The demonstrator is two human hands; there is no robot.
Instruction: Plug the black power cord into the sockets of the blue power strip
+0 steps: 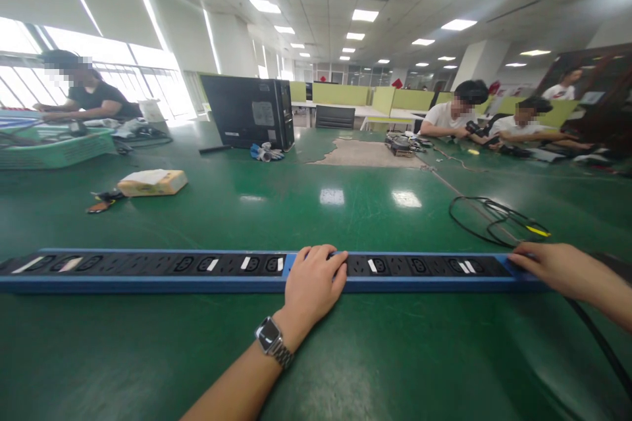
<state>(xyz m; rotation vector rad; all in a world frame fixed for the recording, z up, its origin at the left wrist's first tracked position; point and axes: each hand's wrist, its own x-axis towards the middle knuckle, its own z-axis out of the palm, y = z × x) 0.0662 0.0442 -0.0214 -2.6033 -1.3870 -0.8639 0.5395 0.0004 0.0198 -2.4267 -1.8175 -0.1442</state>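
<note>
A long blue power strip with black socket modules lies across the table in front of me. White stickers mark several of its sockets. My left hand, with a watch on the wrist, lies over the strip near its middle, and the fingers curl over the far edge. At the strip's right end, my right hand grips it with the fingers close together; its fingertips are partly hidden. A black cable runs from below that hand toward the lower right.
Beyond the strip lie a coiled black cable with a yellow tag and a tissue pack. A black computer case stands farther back, gloves beside it. A green basket is at left. Several people sit around the green table.
</note>
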